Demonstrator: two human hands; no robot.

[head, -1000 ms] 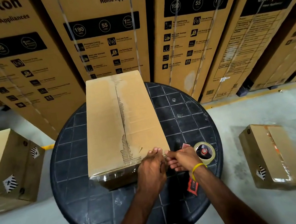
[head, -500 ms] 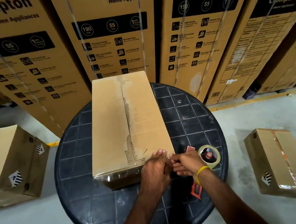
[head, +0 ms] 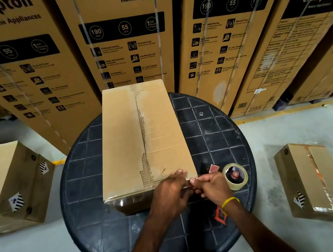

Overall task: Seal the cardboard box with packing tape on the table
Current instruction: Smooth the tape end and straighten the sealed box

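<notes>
Taping the box at the table's near edge
Left hand and right hand pinch tape at its near right corner; roll beside

Appliance warehouse or stockroom, tall strapped cartons printed "Crompton Home Appliances" lined across the top of the frame, bare concrete floor with yellow line at right, smaller taped boxes on the floor at both sides

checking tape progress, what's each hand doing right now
Left hand: closed, pinching the tape strip at the cardboard box corner.
Right hand: closed, pinching the same strip.
</notes>
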